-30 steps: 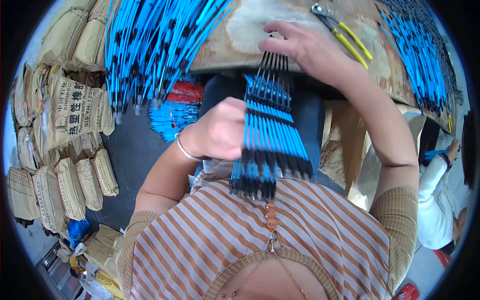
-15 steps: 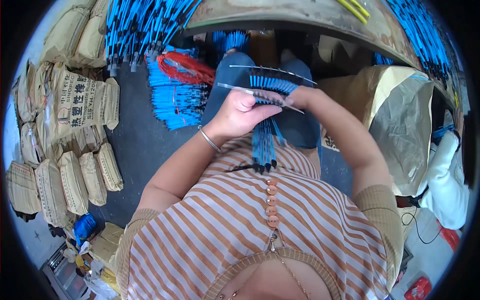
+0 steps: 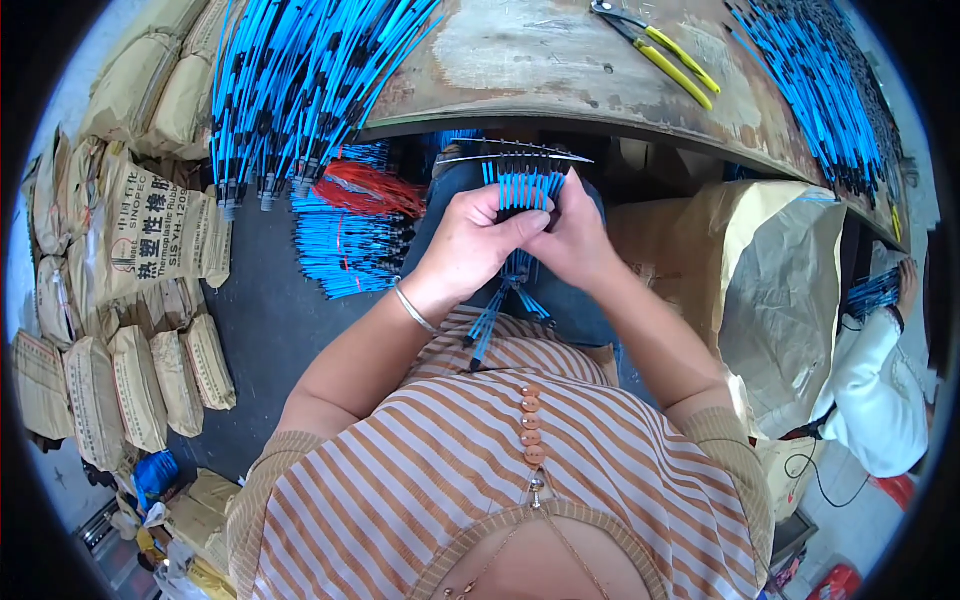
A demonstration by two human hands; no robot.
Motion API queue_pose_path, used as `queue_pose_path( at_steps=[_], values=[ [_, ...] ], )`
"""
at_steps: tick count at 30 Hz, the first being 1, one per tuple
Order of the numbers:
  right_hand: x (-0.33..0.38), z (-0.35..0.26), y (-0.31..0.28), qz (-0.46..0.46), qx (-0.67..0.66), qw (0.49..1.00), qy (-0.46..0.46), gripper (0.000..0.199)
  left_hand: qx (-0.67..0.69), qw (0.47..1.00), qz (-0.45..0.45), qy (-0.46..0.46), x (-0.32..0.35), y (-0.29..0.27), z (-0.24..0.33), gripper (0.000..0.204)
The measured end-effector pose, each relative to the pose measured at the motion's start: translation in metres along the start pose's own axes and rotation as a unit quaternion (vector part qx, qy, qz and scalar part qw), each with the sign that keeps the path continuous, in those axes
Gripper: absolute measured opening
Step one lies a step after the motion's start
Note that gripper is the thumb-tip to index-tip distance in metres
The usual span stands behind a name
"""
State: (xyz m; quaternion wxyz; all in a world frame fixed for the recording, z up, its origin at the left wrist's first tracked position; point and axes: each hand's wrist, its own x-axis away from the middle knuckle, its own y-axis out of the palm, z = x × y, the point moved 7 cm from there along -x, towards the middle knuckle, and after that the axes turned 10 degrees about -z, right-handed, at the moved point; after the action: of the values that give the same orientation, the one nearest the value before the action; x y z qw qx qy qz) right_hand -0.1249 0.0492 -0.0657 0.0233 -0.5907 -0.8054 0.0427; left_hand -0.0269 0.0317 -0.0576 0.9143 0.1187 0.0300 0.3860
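Over my lap, both hands are closed around a bundle of thin blue tubes [image 3: 518, 192] with black fittings. My left hand [image 3: 468, 240] grips it from the left, thumb across the front. My right hand [image 3: 578, 235] wraps it from the right, its fingers mostly behind the bundle. Thin metal rods [image 3: 560, 156] lie crosswise at the far ends of the tubes, close together. Below my hands, several tube ends with black tips [image 3: 484, 335] fan out toward my striped top. The part inside my grip is hidden.
Ahead is a worn table [image 3: 520, 50] with yellow-handled cutters [image 3: 672, 62] and blue tube piles [image 3: 290, 90] on it. Tied blue bundles [image 3: 345, 235] and red strands [image 3: 368, 190] lie left of my legs. Brown sacks [image 3: 140, 390] stand left; a lined paper bag [image 3: 780, 300] and a co-worker's white sleeve [image 3: 875, 390] are right.
The metal rods, earlier spread apart, now lie close together beyond my hands. My right hand has shifted left against my left hand. More tabletop shows, and a co-worker's hand with blue tubes has appeared.
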Motion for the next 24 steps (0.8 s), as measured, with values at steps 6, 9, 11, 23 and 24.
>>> queue_pose_path(
  at_steps=[6,9,11,23,24],
  values=[
    [-0.001,-0.015,0.008,0.164,0.145,0.973,-0.076,0.055,0.041,0.999,-0.022,-0.028,0.013,-0.01,0.004,0.033],
    [-0.001,-0.021,0.012,0.176,0.172,0.965,-0.09,0.055,0.009,0.997,-0.044,-0.06,0.025,-0.013,-0.001,0.04],
    [0.0,-0.025,0.014,0.184,0.186,0.96,-0.097,0.055,0.04,0.998,-0.01,0.05,0.031,-0.015,0.01,0.044],
    [0.003,-0.034,0.022,0.21,0.179,0.951,-0.14,0.037,-0.079,0.994,0.023,0.074,0.006,-0.045,0.039,0.026],
    [0.002,-0.036,0.021,0.214,0.186,0.948,-0.145,0.035,-0.074,0.994,0.021,0.072,0.006,-0.046,0.038,0.023]
  ],
)
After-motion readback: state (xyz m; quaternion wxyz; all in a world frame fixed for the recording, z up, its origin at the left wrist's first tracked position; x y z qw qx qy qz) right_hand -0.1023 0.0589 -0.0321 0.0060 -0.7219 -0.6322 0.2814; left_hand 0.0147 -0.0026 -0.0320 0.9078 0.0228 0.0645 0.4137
